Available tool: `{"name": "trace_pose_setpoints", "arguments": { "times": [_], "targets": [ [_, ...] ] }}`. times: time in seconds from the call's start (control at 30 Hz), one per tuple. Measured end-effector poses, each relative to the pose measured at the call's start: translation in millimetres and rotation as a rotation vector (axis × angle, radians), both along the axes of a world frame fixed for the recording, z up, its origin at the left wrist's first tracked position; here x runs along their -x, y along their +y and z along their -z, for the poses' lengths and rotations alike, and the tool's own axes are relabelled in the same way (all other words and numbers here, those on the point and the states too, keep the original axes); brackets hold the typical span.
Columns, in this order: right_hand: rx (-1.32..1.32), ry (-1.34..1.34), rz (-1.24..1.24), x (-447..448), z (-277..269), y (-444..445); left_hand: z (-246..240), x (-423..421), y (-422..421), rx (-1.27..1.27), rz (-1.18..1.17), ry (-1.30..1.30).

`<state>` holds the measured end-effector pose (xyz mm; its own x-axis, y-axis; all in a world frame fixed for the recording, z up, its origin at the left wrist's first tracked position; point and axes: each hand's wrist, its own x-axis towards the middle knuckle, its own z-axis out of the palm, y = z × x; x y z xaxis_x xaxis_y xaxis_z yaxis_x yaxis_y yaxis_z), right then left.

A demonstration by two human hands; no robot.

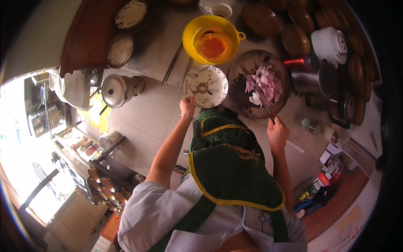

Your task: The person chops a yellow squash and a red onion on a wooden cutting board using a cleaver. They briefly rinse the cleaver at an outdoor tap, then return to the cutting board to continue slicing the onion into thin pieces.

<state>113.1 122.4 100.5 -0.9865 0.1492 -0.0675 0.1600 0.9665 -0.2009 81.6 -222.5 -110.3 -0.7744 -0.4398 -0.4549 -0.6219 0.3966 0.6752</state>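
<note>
My left hand grips the near left rim of a white plate printed with a brown animal and leaves. Nothing lies in the plate. In my right hand is the handle of a kitchen knife, its blade pointing away over a dark round cutting board. Pink and white chopped onion is piled on the board, against and around the blade. The plate is held close to the board's left edge. Just beyond the plate stands a yellow plastic bowl with an orange-red content in a container inside.
Two bowls of pale strips sit at the far left. A white cup and brown dishes stand behind. A red-and-black bottle, dark pot and white teapot crowd the right. A lidded pot stands left.
</note>
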Motion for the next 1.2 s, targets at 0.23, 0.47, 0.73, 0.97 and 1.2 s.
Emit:
{"name": "trace_pose_setpoints", "arguments": {
  "times": [0.23,0.47,0.73,0.97,1.2],
  "targets": [
    [0.021,0.108,-0.179,20.4,7.1,-7.1,-42.1,17.3,-14.0,-0.098,0.052,-0.327],
    [0.056,0.124,-0.298,40.5,6.0,-28.2,-152.5,14.3,-13.0,0.321,0.181,0.477],
    [0.134,0.188,-0.577,58.3,31.4,-71.1,-192.4,50.9,11.9,0.215,0.799,0.594],
    [0.118,0.195,-0.593,55.5,43.2,-86.0,-166.6,51.6,-6.9,0.148,0.868,0.426],
    [0.065,0.2,-0.63,55.5,47.4,-86.7,-140.1,56.6,-16.8,-0.026,0.922,0.276]
  ]
}}
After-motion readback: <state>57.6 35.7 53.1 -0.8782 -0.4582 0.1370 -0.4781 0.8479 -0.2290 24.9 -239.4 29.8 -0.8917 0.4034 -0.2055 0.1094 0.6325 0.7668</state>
